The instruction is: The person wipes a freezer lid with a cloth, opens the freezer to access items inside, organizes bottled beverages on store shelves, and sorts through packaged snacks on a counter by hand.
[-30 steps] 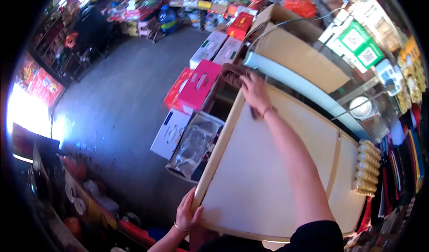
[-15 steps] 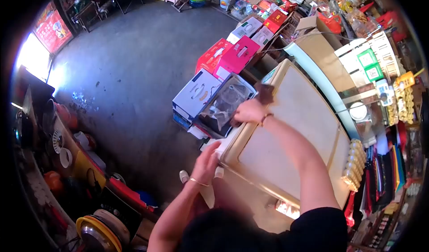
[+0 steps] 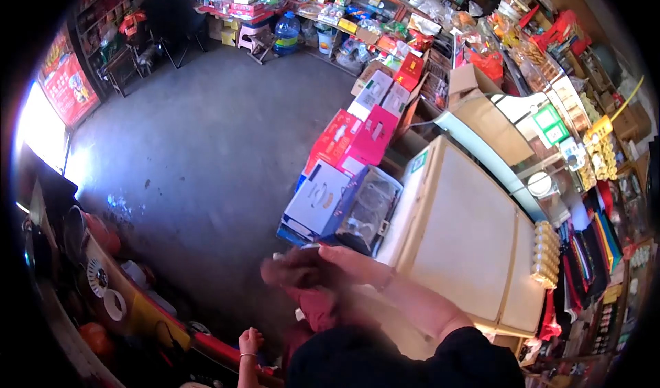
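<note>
A dark reddish-brown cloth (image 3: 292, 270) hangs from my right hand (image 3: 347, 261), which is closed on it and blurred by motion. That hand is in front of my body, just off the near-left end of the white chest freezer (image 3: 467, 230). Down at the lower left, my left hand (image 3: 250, 340) is raised with its fingers curled in, beside the red-edged counter; nothing shows in it. An open box with clear plastic inside (image 3: 371, 206) stands against the freezer's left side, beyond my right hand.
White, red and pink cartons (image 3: 320, 195) line the freezer's left side. An egg tray (image 3: 546, 254) sits on its right edge. A counter (image 3: 148, 298) with bowls runs along the left. A chair (image 3: 172, 20) and water bottle (image 3: 287, 34) are at the back.
My right hand has moved off the freezer's edge, toward my body, carrying the cloth. My left hand has left the freezer's near corner and dropped to the lower left. The view has shifted.
</note>
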Available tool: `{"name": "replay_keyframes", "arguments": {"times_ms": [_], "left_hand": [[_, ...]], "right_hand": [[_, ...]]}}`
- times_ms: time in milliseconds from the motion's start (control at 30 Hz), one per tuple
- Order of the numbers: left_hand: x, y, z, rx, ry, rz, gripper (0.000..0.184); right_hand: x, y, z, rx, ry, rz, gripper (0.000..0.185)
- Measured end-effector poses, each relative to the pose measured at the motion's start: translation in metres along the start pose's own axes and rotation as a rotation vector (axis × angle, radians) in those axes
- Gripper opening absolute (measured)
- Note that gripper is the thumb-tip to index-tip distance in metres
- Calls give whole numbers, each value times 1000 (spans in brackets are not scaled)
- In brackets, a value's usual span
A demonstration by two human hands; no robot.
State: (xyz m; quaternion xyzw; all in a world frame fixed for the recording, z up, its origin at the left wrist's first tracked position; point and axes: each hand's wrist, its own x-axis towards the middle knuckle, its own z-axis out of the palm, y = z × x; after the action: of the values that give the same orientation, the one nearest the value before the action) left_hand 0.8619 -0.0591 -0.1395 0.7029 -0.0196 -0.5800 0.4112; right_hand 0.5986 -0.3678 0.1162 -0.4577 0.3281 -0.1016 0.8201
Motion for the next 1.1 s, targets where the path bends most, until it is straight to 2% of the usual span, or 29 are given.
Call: {"name": "replay_keyframes", "arguments": {"times_ms": [33,67,100,133,200,233,300,333,400,433,467,500,533,600,633,700,733,767,800,867,900,933,967,1000,1067,1100], "left_hand": [[14,17,4,26,-40,42,29],[28,36,7,59,-81,84,28],[44,59,11,233,-51,133,26],[61,80,15,244,-49,154,26],[88,124,17,331,-57,255,25],[95,148,21,325,-47,300,23],[129,172,12,143,-70,193,23],[140,190,5,105,-115,128,24],[162,228,1,109,-149,128,22],[170,249,-2,198,-118,97,21],[178,265,-5,284,-88,62,21],[218,256,-28,66,-141,70,21],[229,264,-37,86,-160,59,21],[245,291,-41,-159,-213,41,21],[240,312,-32,149,-1,29,18],[252,341,-34,264,-58,42,19],[262,352,-38,362,-100,60,19],[272,368,-43,620,-175,143,21],[287,381,-51,760,-234,177,23],[322,415,-61,1046,-311,213,26],[342,436,-63,1196,-335,210,28],[370,461,-69,1509,-400,318,25],[397,485,-75,1811,-449,459,23],[425,503,-82,2123,-574,736,19],[463,563,-64,2361,-664,687,16],[487,586,-54,1689,-600,581,16]], "right_hand": [[20,3,-4,305,41,-3,42],[33,-6,-1,435,95,16,40],[59,18,-22,-151,244,-17,38],[76,13,-24,-448,385,-77,35],[101,-6,-38,526,268,-24,28],[112,-19,-45,449,243,-147,26],[119,-51,-55,203,260,-197,27],[128,-64,-62,-4,353,-181,27],[156,-74,-83,-452,603,-151,29],[172,-66,-101,29,567,-156,30],[161,-100,-99,324,614,-131,31],[164,-104,-114,426,699,-215,32],[167,-107,-132,522,784,-300,34],[162,-114,-167,461,982,-367,29],[158,-113,-188,477,1014,-408,31],[144,-133,-219,438,1269,-435,34],[135,-145,-238,381,1382,-434,32],[128,-119,-289,175,1524,-417,31],[113,-144,-299,-123,1713,-285,33],[91,-163,-351,-476,1916,-316,41],[78,-183,-365,-869,2019,-312,47],[71,-219,-360,-951,1984,-407,56],[66,-247,-358,-1059,1943,-378,60],[62,-259,-367,-1168,1914,-339,59],[47,-259,-403,-1492,1749,77,52],[42,-250,-421,-1585,1596,515,43]]}}
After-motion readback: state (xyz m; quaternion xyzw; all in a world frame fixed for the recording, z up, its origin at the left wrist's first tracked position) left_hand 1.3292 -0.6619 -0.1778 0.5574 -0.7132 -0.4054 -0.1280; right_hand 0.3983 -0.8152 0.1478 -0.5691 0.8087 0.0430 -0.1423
